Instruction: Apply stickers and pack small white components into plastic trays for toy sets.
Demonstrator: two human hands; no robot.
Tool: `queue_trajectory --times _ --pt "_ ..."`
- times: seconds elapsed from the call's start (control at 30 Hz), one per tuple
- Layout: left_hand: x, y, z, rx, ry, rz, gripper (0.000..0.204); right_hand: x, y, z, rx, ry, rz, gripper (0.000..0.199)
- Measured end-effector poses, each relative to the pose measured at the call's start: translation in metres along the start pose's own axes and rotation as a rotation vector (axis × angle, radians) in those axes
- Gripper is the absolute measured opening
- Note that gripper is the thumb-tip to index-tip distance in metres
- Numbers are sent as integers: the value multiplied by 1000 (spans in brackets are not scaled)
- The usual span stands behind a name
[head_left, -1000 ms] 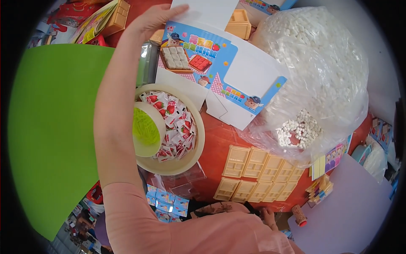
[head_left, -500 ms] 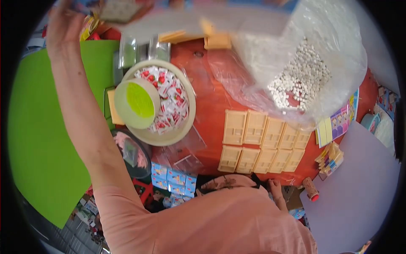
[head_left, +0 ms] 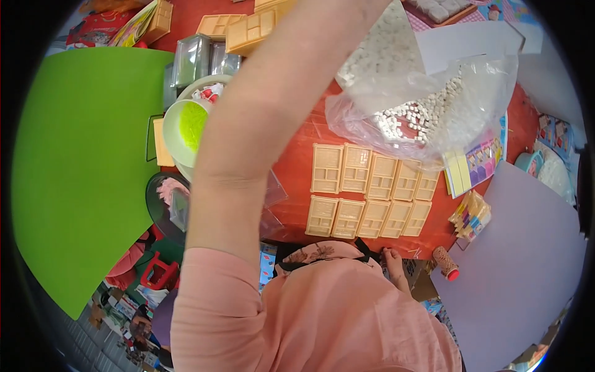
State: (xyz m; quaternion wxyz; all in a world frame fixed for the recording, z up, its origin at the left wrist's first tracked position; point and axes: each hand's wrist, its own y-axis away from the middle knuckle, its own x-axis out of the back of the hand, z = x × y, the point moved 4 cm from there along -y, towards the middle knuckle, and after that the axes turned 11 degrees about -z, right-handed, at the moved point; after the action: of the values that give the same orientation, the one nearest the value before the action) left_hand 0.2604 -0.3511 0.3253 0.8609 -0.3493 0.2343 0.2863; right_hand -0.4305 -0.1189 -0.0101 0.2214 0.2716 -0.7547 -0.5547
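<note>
My left arm reaches up across the middle of the view, and its hand lies beyond the upper edge. Close to that forearm's far end is a clear plastic bag [head_left: 477, 93] with many small white cubes [head_left: 424, 115] in it. My right hand [head_left: 392, 259] shows small at the table's front edge, its fingers too small to read. Just beyond it stand two rows of beige compartment trays [head_left: 328, 170]. My left arm partly covers a large cream bowl [head_left: 214, 80] of wrapped red-and-white packets and the white cup [head_left: 176, 127] with bright green contents.
The table [head_left: 297, 180] is red. A green panel [head_left: 93, 167] flanks it at left, a lilac one [head_left: 514, 248] at right. Clear boxes [head_left: 191, 59] and more beige trays [head_left: 251, 31] lie at the far left. A dark bowl [head_left: 158, 208] holds pink pieces.
My left arm has swung right from the far left. A large, blurred blue-and-white thing has left the top of the view. The cube bag appears lower and more spread.
</note>
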Motion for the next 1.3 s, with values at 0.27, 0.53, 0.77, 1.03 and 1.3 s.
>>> queue_trajectory --times 0.27,0.53,0.77,1.03,1.3 --pt "33 38 9 215 537 554 38 -3 7 2 38 -19 -8 24" --pt "78 19 9 -2 -194 610 21 -5 7 -23 -21 6 -14 26" --pt "47 -3 20 -164 -305 251 22 3 -4 4 56 49 -30 24" --pt "26 -58 126 -228 -612 -43 27 5 6 -2 50 -49 17 27" --pt "161 -65 140 15 -697 -11 28 5 2 -1 39 -39 -2 26"
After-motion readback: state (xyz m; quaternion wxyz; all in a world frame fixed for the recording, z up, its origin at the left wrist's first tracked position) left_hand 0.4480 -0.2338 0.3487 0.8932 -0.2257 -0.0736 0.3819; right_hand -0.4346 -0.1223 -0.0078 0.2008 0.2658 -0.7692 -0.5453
